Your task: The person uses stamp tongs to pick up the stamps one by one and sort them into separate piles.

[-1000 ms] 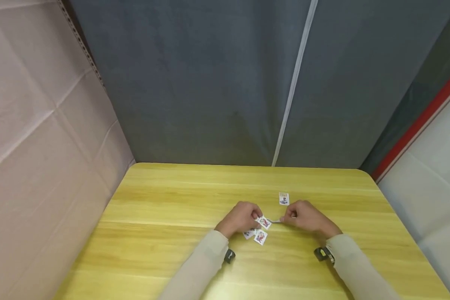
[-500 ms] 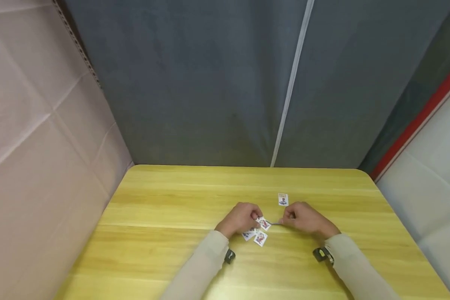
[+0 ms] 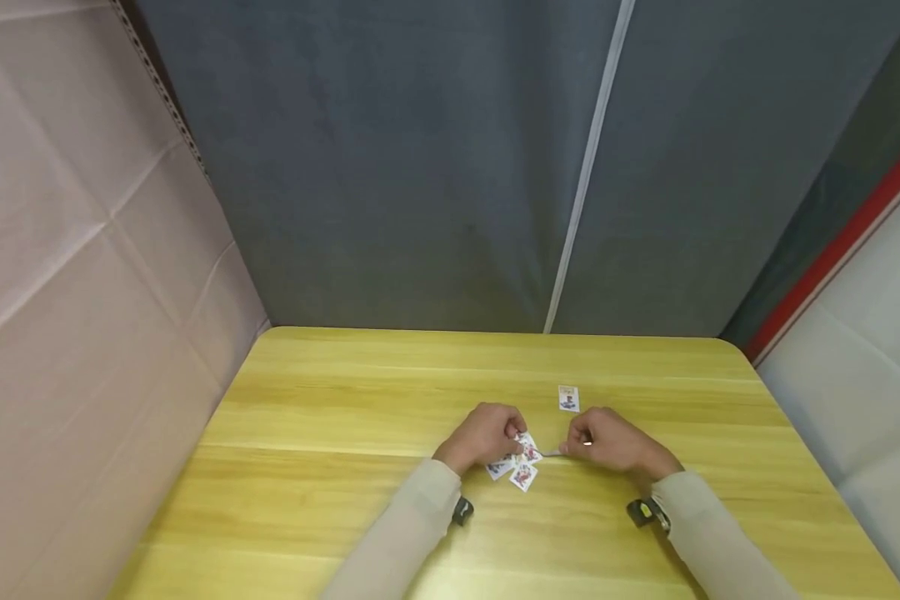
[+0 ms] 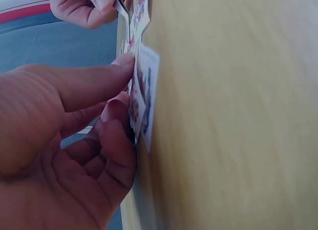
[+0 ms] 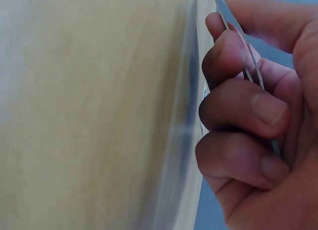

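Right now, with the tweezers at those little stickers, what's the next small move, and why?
Probably close the tweezers on the edge of the top sticker and lift it. The right hand holds their tips at the overlapping stickers, which the left hand presses against the table.

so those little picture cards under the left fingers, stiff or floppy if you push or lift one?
Probably thin and very light: the picture cards lie nearly flat on the table, edge barely visible. Likely slightly flexible, and hard to lift bare-handed; the right hand brings tweezers. Likely to slide, since the left hand pins them.
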